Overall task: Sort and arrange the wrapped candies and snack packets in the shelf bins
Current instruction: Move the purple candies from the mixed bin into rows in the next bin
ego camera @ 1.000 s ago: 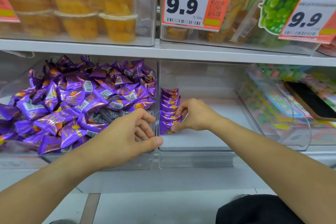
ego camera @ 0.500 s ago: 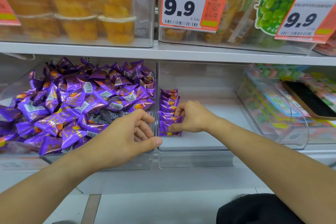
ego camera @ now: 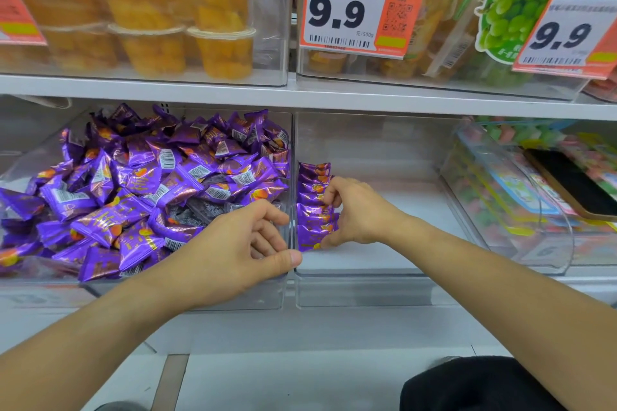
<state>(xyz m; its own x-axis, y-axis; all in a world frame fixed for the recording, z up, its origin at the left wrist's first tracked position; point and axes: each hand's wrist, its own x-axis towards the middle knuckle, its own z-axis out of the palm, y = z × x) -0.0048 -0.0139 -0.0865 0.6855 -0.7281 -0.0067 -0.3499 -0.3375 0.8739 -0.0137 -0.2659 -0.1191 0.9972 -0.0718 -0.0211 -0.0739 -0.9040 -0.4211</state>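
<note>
Barely begun, by the look of it: only one short tidy row of purple candies [ego camera: 314, 207] laid along the left wall of the middle bin [ego camera: 384, 272], rest of its floor bare. Left of that bin, heaped loose pile of purple candies [ego camera: 150, 190] filling the left bin [ego camera: 233, 294], most yet unsorted. Right hand [ego camera: 357, 213], fingers [ego camera: 330, 197] curled, pinching the row. Left hand [ego camera: 233, 260] at the divider, fingers loosely bent, grasping nothing visible. Right of the middle bin, tilted bin of pastel sweets [ego camera: 507, 197].

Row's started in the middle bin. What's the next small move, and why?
Probably take another purple candy from the loose pile with the left hand, which holds nothing at the divider. The right hand steadies the short row; most of the middle bin is bare.
</note>
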